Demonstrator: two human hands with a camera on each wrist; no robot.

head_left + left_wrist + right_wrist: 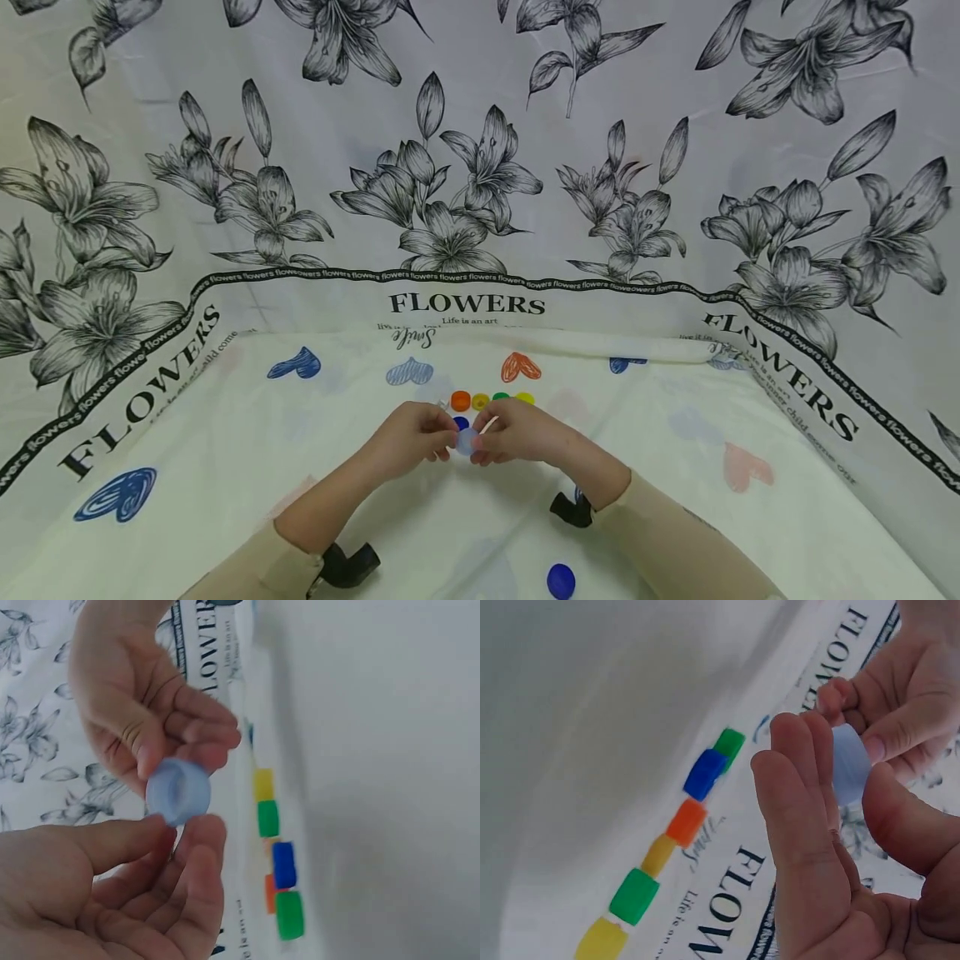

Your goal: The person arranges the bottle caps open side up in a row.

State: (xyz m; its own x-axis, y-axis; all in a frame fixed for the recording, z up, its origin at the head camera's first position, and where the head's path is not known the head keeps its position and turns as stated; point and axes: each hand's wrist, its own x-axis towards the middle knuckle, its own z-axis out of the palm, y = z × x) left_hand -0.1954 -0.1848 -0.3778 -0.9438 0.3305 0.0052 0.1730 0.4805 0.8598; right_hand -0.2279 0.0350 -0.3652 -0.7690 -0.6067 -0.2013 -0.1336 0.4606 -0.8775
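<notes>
A light blue bottle cap (467, 442) is held up between both hands in the head view. My left hand (411, 440) pinches one side of it with thumb and fingers. From the other side, the thumb and fingers of my right hand (525, 433) grip it. In the left wrist view the hollow inside of the light blue bottle cap (178, 791) shows, while the right wrist view gives its side wall, partly covered by the fingers (802, 802) of my right hand. A dark blue cap (461, 423) sits just behind the held one.
Beyond the hands stands a row of caps: orange (461, 401), dark yellow (480, 402), green (501, 397) and yellow (526, 398). Another green cap (289, 915) shows in the left wrist view. One dark blue cap (561, 581) lies near the front on the heart-patterned cloth (247, 450).
</notes>
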